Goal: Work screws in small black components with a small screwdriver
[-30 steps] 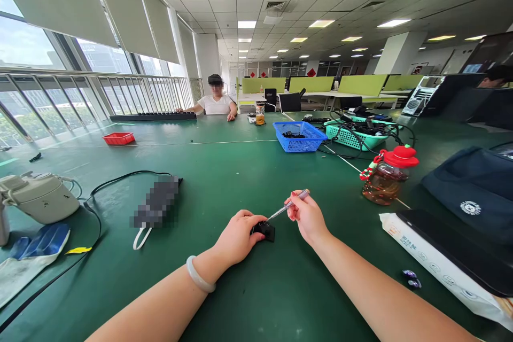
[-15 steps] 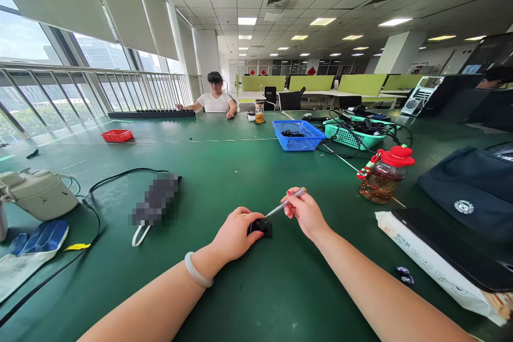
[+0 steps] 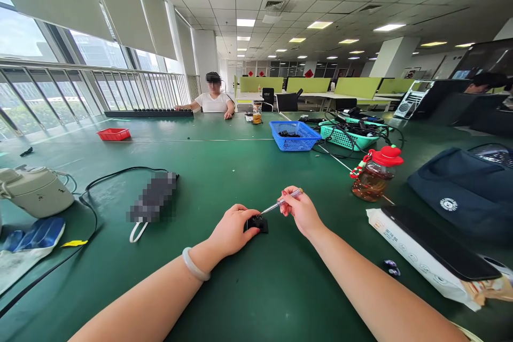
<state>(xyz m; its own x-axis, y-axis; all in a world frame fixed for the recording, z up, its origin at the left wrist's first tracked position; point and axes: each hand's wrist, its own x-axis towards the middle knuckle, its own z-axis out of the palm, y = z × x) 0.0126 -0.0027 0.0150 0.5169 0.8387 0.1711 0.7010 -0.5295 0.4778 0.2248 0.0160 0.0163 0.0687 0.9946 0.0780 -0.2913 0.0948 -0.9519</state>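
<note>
A small black block-like part lies on the green table. The thumb and fingers of my left hand are closed around its left side, hiding part of it. In my right hand is a slim screwdriver with a clear handle, pinched between thumb and fingers. Its shaft slants down to the left, and the tip is at the upper edge of the black part. Whether the tip sits in a screw is too small to tell.
A blue basket and a green basket of cables stand farther back. To the right are a red-lidded bottle, a wipes pack with a black phone, and a dark bag. A person sits across.
The view has shifted slightly, moving everything a little left. Both hands keep their grips, with the screwdriver tip still at the black part.
</note>
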